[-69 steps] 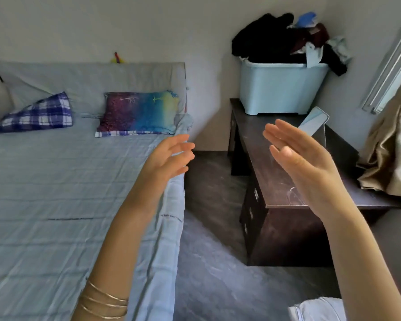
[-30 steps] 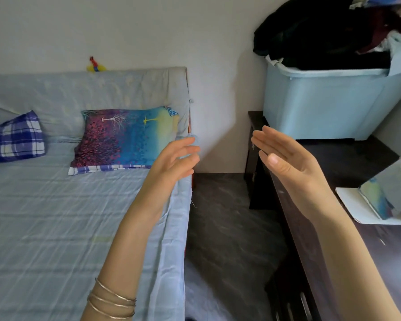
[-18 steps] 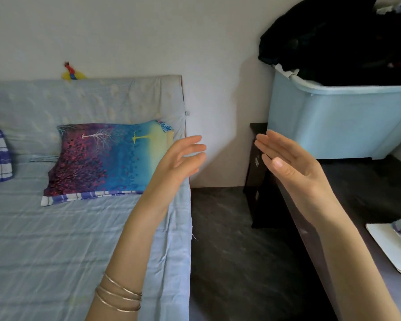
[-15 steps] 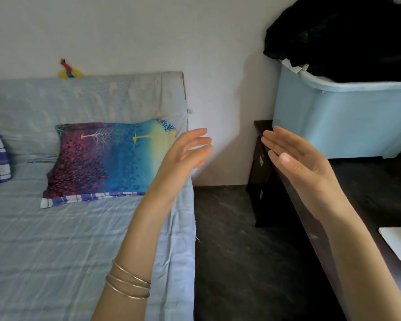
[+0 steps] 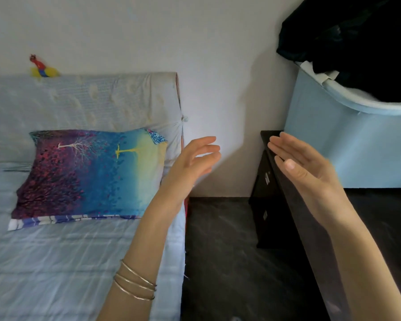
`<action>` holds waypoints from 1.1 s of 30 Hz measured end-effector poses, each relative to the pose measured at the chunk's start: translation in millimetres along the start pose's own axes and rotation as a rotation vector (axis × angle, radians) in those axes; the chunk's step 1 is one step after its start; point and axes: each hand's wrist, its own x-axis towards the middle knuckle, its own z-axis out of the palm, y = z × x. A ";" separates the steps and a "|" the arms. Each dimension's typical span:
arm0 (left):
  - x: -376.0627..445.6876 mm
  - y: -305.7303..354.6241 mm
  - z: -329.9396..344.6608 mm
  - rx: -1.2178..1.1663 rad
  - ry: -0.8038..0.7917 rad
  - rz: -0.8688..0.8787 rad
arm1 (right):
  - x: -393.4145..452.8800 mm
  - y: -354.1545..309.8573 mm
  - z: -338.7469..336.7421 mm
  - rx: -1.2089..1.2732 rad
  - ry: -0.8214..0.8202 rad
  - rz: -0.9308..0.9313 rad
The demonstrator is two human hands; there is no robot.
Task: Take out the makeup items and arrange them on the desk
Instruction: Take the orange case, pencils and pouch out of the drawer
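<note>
My left hand point(image 5: 192, 163) is raised in the air over the edge of the bed, fingers relaxed and slightly spread, holding nothing. Facing it, palm inward, my right hand point(image 5: 303, 167) hovers above the near-left edge of the dark wooden desk point(image 5: 380, 218) with straight fingers and holds nothing. No makeup items show in the head view. The desk's drawer fronts point(image 5: 264, 205) face the gap between bed and desk.
A light-blue plastic tub point(image 5: 347, 147) heaped with dark clothes point(image 5: 357, 42) stands on the desk's far end. On the left is a bed point(image 5: 56, 262) with a colourful pillow point(image 5: 90, 172). Dark floor point(image 5: 222, 262) runs between bed and desk.
The view has moved closer to the wall and the desk's far end; the white card and small mirror on the desk have left the frame. Both hands stay raised and empty.
</note>
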 end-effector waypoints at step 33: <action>367.6 -117.1 -56.4 -0.001 -0.246 -0.242 | 288.9 163.1 -32.0 0.000 0.298 0.271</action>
